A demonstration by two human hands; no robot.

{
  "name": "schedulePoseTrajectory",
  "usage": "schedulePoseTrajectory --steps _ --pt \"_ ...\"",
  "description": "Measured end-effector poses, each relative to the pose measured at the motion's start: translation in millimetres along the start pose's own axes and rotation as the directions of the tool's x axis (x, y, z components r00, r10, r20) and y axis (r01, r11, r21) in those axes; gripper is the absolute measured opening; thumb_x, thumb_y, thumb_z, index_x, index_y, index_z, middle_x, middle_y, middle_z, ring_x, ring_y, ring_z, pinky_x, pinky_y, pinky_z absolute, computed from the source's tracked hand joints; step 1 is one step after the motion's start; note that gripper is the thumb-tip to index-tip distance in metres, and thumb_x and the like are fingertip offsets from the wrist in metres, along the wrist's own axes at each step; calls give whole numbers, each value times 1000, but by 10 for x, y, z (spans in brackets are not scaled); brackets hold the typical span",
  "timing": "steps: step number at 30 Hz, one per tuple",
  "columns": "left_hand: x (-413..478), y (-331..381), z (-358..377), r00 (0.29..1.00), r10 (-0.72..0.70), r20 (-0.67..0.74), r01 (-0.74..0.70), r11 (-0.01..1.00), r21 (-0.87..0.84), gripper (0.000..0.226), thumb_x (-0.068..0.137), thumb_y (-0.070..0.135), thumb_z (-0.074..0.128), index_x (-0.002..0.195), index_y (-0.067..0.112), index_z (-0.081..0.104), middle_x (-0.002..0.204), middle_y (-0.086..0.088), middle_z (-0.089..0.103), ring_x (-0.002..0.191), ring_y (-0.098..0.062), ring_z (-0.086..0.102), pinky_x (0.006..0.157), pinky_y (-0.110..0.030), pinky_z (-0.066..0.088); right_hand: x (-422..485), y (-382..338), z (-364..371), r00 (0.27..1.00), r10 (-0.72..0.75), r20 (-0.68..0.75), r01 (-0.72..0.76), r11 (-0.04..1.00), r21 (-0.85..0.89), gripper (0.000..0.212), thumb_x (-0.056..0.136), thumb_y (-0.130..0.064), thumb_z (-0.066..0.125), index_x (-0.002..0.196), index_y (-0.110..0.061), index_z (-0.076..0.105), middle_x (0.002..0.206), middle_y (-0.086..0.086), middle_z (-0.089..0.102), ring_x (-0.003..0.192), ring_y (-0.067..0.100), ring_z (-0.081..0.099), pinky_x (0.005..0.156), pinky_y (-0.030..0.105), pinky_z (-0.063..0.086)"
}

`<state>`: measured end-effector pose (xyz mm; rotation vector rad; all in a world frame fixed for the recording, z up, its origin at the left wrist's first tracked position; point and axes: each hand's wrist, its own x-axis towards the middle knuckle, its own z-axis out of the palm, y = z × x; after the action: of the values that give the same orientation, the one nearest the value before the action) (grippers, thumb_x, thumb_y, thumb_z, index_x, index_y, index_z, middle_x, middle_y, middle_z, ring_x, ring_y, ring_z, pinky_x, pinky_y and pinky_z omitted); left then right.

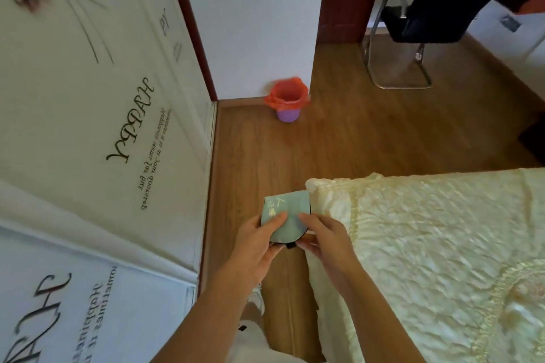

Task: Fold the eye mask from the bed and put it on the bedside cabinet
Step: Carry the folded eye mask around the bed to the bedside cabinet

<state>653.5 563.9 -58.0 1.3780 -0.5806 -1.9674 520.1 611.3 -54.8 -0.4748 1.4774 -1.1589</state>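
Note:
A pale green eye mask (290,209) with white characters and a black edge is folded in half and held in the air above the floor, just left of the bed's corner. My left hand (259,240) pinches its left side, thumb on top. My right hand (323,234) grips its right lower edge, where a black strap end sticks out. The bed (427,244), under a cream quilted cover, fills the lower right. No bedside cabinet is in view.
A white wardrobe with "HAPPY" lettering (129,127) lines the left side. A purple bin with a red bag (287,102) stands by the far wall. A black chair with a metal frame (404,38) stands at the back right on the wooden floor (368,132).

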Motion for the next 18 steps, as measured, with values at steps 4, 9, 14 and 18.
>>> schedulePoseTrajectory --steps 4,9,14,18 --pt "562 446 -146 1000 9 -12 -9 999 -32 35 83 15 74 116 8 65 110 -16 73 103 -29 70 78 -39 60 599 -246 374 1000 16 8 -15 999 -28 8 94 -25 68 96 -18 72 87 -2 79 83 13 79 67 22 61" --pt "1323 1223 -286 999 25 -28 -27 998 -53 46 82 17 75 125 7 62 118 -17 71 108 -30 68 77 -37 60 1400 -680 903 999 38 11 -38 999 -17 13 92 -27 72 95 -14 74 79 -1 81 78 15 79 66 23 60" --pt "1875 1924 -333 999 46 -16 -47 998 -50 45 84 17 74 126 7 61 118 -16 70 109 -30 68 83 -39 59 2095 -1065 1372 999 30 24 -29 998 -48 24 91 -29 72 104 -8 74 99 13 80 90 25 79 76 30 64" --pt "2191 2283 -290 998 61 -19 -61 997 -35 40 86 17 72 123 10 61 116 -15 70 107 -29 67 87 -42 59 2524 -1263 1559 999 18 44 -14 996 -91 33 93 -32 70 115 -7 69 108 13 78 95 25 78 89 40 63"
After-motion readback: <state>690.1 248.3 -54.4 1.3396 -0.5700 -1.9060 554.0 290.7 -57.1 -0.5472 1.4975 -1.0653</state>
